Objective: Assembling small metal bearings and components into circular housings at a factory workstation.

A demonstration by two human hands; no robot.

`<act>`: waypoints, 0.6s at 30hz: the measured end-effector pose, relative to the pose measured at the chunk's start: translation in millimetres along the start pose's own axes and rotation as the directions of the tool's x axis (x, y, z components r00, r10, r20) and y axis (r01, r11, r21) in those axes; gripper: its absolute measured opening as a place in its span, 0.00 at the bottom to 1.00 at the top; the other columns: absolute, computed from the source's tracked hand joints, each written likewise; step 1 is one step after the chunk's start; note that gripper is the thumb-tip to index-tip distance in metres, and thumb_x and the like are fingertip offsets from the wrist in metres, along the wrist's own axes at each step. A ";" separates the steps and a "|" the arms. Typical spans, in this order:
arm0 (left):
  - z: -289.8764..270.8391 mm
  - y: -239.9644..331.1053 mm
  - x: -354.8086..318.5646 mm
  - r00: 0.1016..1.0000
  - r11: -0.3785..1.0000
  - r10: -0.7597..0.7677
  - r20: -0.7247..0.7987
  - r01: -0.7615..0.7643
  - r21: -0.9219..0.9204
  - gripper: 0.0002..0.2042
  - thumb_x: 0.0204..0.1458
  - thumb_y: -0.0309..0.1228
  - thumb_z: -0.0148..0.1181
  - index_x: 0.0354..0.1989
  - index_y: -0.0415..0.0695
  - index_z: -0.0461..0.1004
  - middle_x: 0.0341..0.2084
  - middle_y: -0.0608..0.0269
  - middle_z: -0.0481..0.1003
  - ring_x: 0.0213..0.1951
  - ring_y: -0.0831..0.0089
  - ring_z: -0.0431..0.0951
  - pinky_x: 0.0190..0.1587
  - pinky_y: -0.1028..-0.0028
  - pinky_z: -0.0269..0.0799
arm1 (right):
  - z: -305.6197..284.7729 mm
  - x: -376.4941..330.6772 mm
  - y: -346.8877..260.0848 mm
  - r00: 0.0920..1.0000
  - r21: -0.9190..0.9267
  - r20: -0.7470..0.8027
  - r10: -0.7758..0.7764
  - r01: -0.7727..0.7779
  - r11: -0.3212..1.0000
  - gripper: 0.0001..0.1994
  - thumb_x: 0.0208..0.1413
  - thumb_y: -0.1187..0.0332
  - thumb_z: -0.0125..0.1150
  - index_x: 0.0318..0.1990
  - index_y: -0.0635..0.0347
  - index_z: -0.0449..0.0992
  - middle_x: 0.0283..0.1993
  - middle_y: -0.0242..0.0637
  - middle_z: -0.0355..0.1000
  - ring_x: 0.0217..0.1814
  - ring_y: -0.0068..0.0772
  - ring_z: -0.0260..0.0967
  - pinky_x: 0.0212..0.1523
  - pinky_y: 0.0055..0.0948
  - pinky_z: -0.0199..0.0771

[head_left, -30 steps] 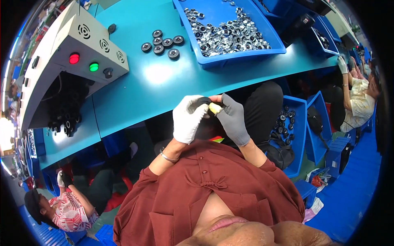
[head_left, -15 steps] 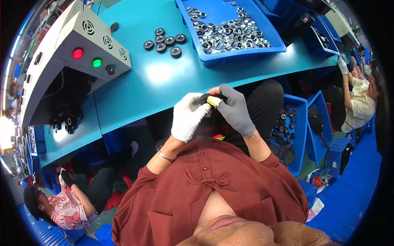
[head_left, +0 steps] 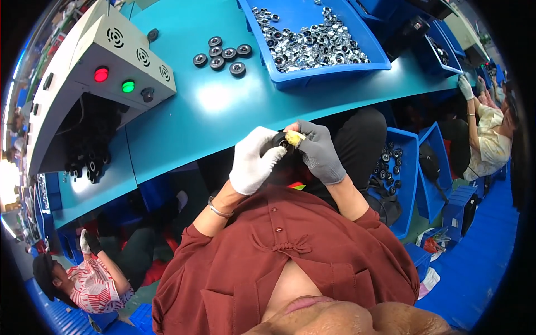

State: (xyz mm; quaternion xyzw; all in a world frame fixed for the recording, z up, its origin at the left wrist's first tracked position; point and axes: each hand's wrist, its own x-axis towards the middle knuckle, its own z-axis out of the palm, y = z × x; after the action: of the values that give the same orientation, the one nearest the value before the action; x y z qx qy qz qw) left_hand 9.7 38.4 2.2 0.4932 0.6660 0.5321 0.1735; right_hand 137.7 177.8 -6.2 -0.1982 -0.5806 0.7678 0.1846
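In front of my chest, just off the table's near edge, both gloved hands come together at a small black wheel (head_left: 283, 143). My left hand (head_left: 252, 159), in a white glove, is closed on the wheel's left side with its thumb across the near face. My right hand (head_left: 321, 153) wears a grey glove with a bare fingertip showing. Its fingers are bent in at the wheel's right edge. A crumpled yellow piece (head_left: 294, 137) sits at the right thumb tip; whether it is wrapped on or pinched, I cannot tell. Several black wheels (head_left: 229, 53) lie grouped on the teal table (head_left: 184, 111).
A blue tray (head_left: 335, 71) of shiny metal and black parts stands at the far side. At left is a pale machine (head_left: 128, 61) with red and green buttons. Right of my legs stands a blue bin (head_left: 410, 184) with wheels. Other people sit at both sides.
The wheel has turned so that its ringed face shows more. My right thumb and the yellow piece have shifted up along it. My left hand has moved slightly left.
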 end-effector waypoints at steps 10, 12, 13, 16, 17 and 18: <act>6.7 -9.3 -0.1 0.817 0.497 -0.569 0.095 0.434 -0.751 0.12 0.62 0.23 0.56 0.53 0.33 0.72 0.38 0.60 0.77 0.29 0.77 0.76 0.34 0.78 0.74 | 12.4 3.0 -17.8 0.991 0.098 0.129 0.033 -0.046 0.994 0.23 0.59 0.78 0.61 0.62 0.69 0.70 0.53 0.33 0.74 0.53 0.20 0.70 0.56 0.22 0.69; 2.5 -8.3 0.8 0.811 0.365 -0.570 0.133 0.394 -0.843 0.13 0.63 0.24 0.54 0.53 0.33 0.74 0.35 0.57 0.78 0.29 0.74 0.77 0.34 0.76 0.74 | 15.7 3.9 -20.1 0.989 -0.145 0.121 -0.088 0.105 0.984 0.22 0.56 0.78 0.63 0.60 0.65 0.73 0.54 0.31 0.70 0.54 0.22 0.69 0.58 0.23 0.67; 2.3 -8.6 -0.8 0.833 0.369 -0.537 0.135 0.376 -0.850 0.13 0.63 0.25 0.54 0.54 0.33 0.74 0.35 0.56 0.78 0.29 0.73 0.77 0.35 0.76 0.74 | 15.9 4.8 -19.8 0.975 -0.266 0.133 -0.181 0.211 0.941 0.21 0.55 0.78 0.64 0.58 0.65 0.74 0.54 0.33 0.70 0.54 0.24 0.69 0.58 0.24 0.67; -6.0 -13.3 -8.6 0.889 0.544 -0.440 0.127 0.376 -0.750 0.15 0.63 0.28 0.55 0.55 0.32 0.74 0.36 0.60 0.79 0.32 0.74 0.78 0.39 0.76 0.75 | 24.7 7.1 -30.5 0.917 -0.562 0.201 -0.344 0.395 0.726 0.20 0.50 0.77 0.64 0.53 0.64 0.76 0.49 0.41 0.71 0.55 0.37 0.70 0.56 0.28 0.68; -11.6 -11.7 -7.0 0.903 0.687 -0.418 0.095 0.383 -0.618 0.16 0.62 0.29 0.58 0.54 0.32 0.74 0.37 0.63 0.80 0.35 0.78 0.79 0.40 0.76 0.75 | 29.0 11.8 -32.8 0.858 -0.619 0.275 -0.433 0.503 0.603 0.21 0.48 0.80 0.63 0.52 0.64 0.76 0.49 0.44 0.71 0.51 0.44 0.71 0.49 0.32 0.73; -14.4 -8.9 -5.6 0.928 0.765 -0.371 0.036 0.327 -0.555 0.16 0.62 0.30 0.59 0.54 0.32 0.75 0.37 0.64 0.80 0.36 0.79 0.78 0.41 0.76 0.75 | 34.4 13.5 -39.4 0.823 -0.681 0.349 -0.448 0.551 0.482 0.21 0.46 0.80 0.63 0.52 0.63 0.76 0.49 0.44 0.71 0.49 0.46 0.70 0.48 0.35 0.73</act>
State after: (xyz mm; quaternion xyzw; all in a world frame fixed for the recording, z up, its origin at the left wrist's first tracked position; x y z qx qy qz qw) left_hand -2.8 26.4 -1.9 0.2690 0.5701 0.6778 0.3785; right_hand 110.4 166.8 39.0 -0.0308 -0.8882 0.3754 0.2632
